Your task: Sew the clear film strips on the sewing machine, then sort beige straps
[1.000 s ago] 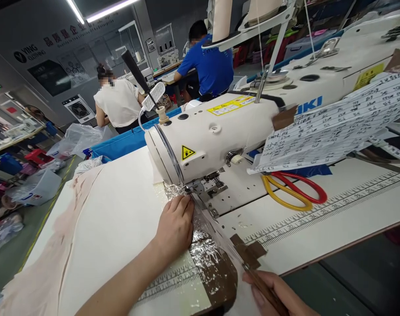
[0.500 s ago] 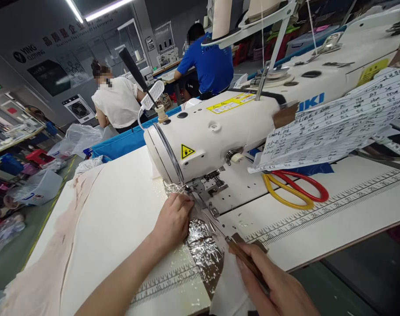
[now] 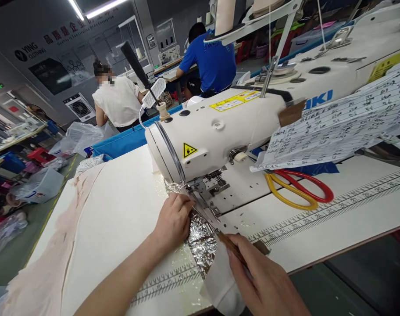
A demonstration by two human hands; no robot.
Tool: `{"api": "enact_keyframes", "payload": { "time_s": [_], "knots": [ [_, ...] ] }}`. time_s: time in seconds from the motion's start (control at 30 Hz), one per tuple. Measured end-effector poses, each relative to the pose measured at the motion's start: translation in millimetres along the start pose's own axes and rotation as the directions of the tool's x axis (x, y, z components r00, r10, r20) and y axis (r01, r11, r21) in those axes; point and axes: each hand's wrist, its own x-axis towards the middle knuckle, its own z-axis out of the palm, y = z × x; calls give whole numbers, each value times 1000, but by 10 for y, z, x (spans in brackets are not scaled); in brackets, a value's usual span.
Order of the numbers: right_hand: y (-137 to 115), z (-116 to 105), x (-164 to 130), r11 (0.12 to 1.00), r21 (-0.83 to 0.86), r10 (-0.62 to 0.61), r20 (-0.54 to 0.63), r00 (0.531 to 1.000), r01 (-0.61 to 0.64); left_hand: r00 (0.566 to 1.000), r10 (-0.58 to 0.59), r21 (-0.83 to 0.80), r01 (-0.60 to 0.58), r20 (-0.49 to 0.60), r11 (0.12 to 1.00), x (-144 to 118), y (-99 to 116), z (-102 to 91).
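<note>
Crinkled clear plastic film (image 3: 200,239) at lower centre lies pressed under left hand (image 3: 173,221); right hand (image 3: 264,283) grip holds thin brown strip (image 3: 231,246) beside it.

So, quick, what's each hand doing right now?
Left hand: fingers curled, pressing the crinkly clear film by the sewing machine.
Right hand: closed, holding a brown strip.

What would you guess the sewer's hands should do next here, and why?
Probably ease the crinkly clear film a little further under the presser foot. The left hand presses it flat beside the foot, and the right hand pinches its brown edge strip in line with the foot.
</note>
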Motion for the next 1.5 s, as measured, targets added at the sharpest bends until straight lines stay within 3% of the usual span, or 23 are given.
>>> {"api": "enact_keyframes", "payload": {
  "time_s": [0.13,0.3,0.5,0.93,1.23,1.4,1.5],
  "knots": [
    [27,35,58,1000,-15,-6,16,1000,6,999,-36,48,34,34,998,-9,-9,21],
    [76,155,106,996,-62,-65,-61,996,61,996,-82,63,79,44,995,-15,10,-15],
    [80,191,121,993,-86,-92,-110,990,83,1000,13,-65,-14,-3,998,0,17,-48],
    [5,130,286,968,-209,-165,-112,980,139,987,-89,139,70,132,988,-6,3,13],
    [66,153,266,960,-231,-185,-108,977,156,985,-117,140,98,129,985,-5,-26,44],
    [-12,109,238,986,-70,-154,-81,985,149,980,-162,74,154,115,985,-1,-48,58],
    [-106,131,225,985,-3,-170,-112,979,170,966,-202,77,192,160,978,72,-57,67]
  ]
}}
